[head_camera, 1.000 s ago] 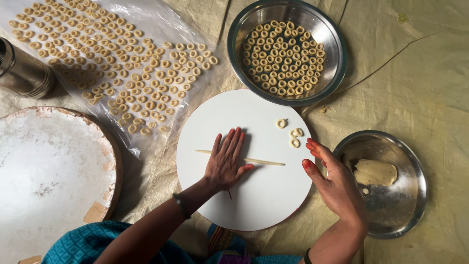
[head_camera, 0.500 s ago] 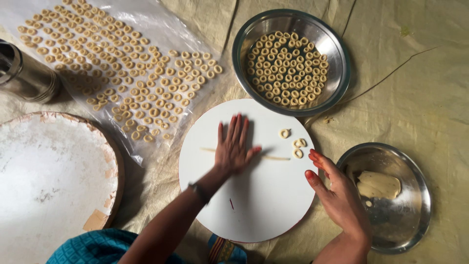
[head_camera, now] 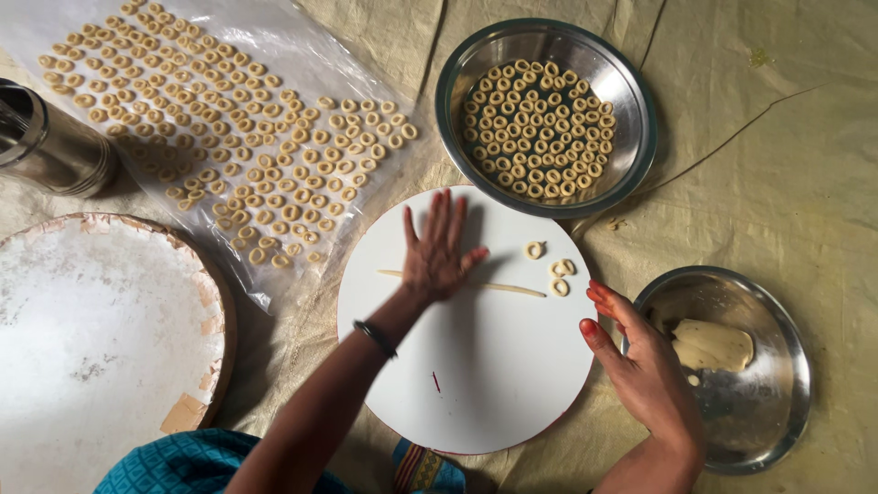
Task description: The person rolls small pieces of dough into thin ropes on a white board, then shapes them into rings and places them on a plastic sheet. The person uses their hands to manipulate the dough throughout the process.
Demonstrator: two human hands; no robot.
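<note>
Left hand (head_camera: 437,252) slid forward, flat open, rolling thin dough rope (head_camera: 512,288); smooth white round board (head_camera: 476,384).

One head-worn camera looks straight down, fairly near, over the round white board (head_camera: 476,366); no second view.

White round board (head_camera: 476,366), pale cream dough strand (head_camera: 512,287) and rings (head_camera: 540,123), silver steel bowl (head_camera: 640,110), beige cloth (head_camera: 786,183), teal patterned sleeve (head_camera: 174,467), red nails.
</note>
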